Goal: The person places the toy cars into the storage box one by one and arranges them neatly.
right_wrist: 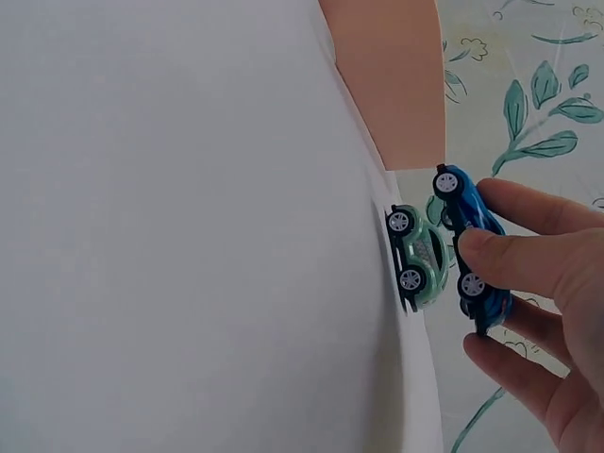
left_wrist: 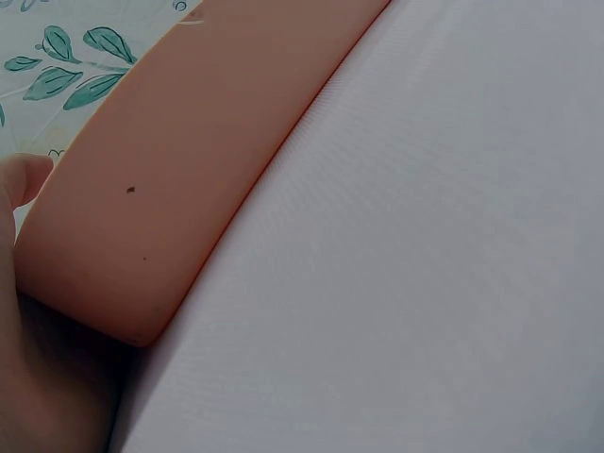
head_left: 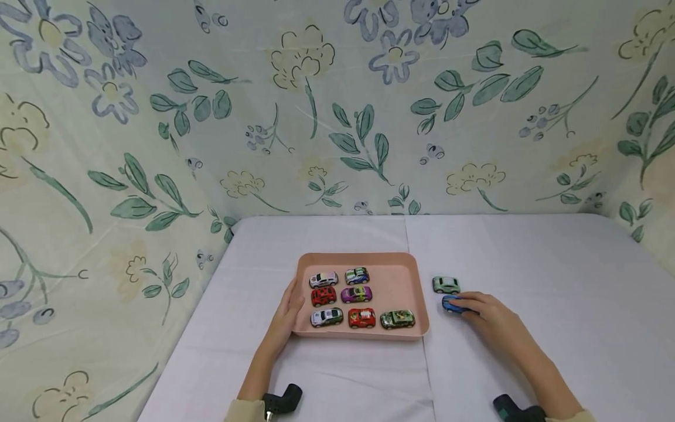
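Note:
My right hand pinches a blue toy car between thumb and fingers, to the right of the tray. In the right wrist view the car is raised off the table. Just beyond it a light green toy car stands on the cloth, apart from the tray. My left hand holds the pink tray by its left side, its thumb at the rim; the other fingers are partly hidden. In the left wrist view the tray's outer wall fills the upper left.
Inside the tray stand several toy cars in rows, among them a purple one, a red one and a camouflage one. White cloth covers the table. A floral curtain hangs behind and at the sides.

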Demonstrator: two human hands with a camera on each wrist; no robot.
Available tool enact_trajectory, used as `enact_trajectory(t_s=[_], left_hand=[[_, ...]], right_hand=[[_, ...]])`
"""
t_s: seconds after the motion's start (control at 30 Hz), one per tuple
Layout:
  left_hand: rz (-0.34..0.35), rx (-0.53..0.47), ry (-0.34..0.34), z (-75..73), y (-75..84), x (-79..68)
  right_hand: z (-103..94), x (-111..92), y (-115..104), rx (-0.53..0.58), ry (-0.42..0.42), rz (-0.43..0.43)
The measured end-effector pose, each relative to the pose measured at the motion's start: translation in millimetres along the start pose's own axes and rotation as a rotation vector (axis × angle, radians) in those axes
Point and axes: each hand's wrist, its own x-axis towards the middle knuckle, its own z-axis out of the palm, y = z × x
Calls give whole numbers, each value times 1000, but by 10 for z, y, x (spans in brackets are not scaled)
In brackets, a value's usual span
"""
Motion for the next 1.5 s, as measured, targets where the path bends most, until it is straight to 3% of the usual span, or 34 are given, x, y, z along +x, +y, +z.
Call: enact_trajectory(t_s=[0.53, 0.73, 0.9, 1.0, 1.17, 1.5], left_hand=[[2, 15, 10, 2, 21, 12], [11, 12, 3, -7, 23, 20], [9, 11, -13, -13, 192, -62], [8, 19, -8, -17, 159, -45], [4, 34, 12, -16, 19, 18], [-4, 16, 1, -1, 13, -1]], right_hand=[[-73, 243, -257, -29, 131, -206], [-7, 392, -465, 44, 52, -175], [78, 514, -596, 95, -9, -156], [123, 585, -651, 102, -24, -169], [199, 708, -727, 43, -60, -205], [412, 782, -718, -110, -109, -317]])
